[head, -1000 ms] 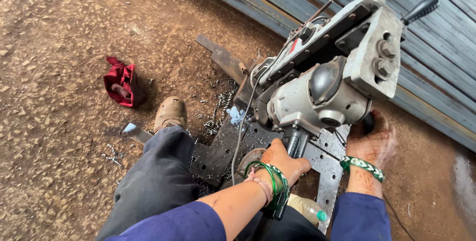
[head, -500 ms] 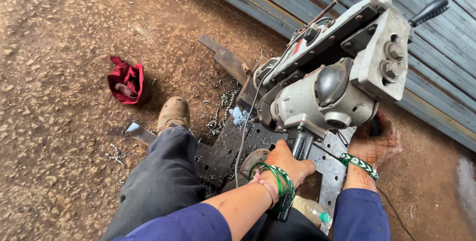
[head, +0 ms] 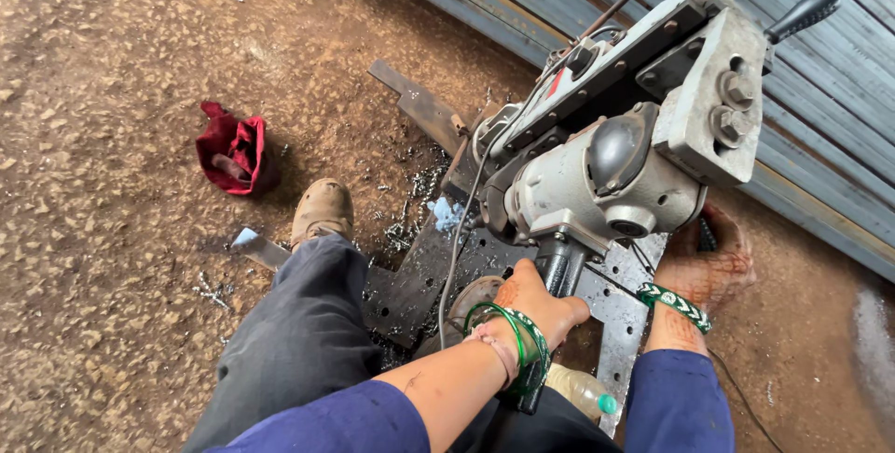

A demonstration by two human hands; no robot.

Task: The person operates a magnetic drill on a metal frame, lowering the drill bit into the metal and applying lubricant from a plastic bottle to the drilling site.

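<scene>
A heavy grey drilling machine [head: 615, 164] stands tilted on a dark steel plate with holes [head: 620, 313]. My left hand [head: 536, 308], with green bangles on the wrist, is closed around the black spindle [head: 559, 267] under the motor. My right hand [head: 709, 267], with a green wristband, sits low behind the machine's right side. Its fingers curl on a black handle [head: 704, 234] that is mostly hidden. My leg in dark trousers [head: 298, 341] and a tan boot [head: 322, 211] are to the left of the plate.
A red cloth [head: 233, 150] lies on the dirt floor at left. A rusty flat bar [head: 419, 108] and metal shavings [head: 410, 215] lie beside the plate. Grey steel beams [head: 820, 164] run along the right. A plastic bottle [head: 583, 392] rests by my lap. The machine's lever knob [head: 806, 13] sticks up.
The view has shifted a little, so the machine sits higher and further right in frame. Both hands keep the same holds.
</scene>
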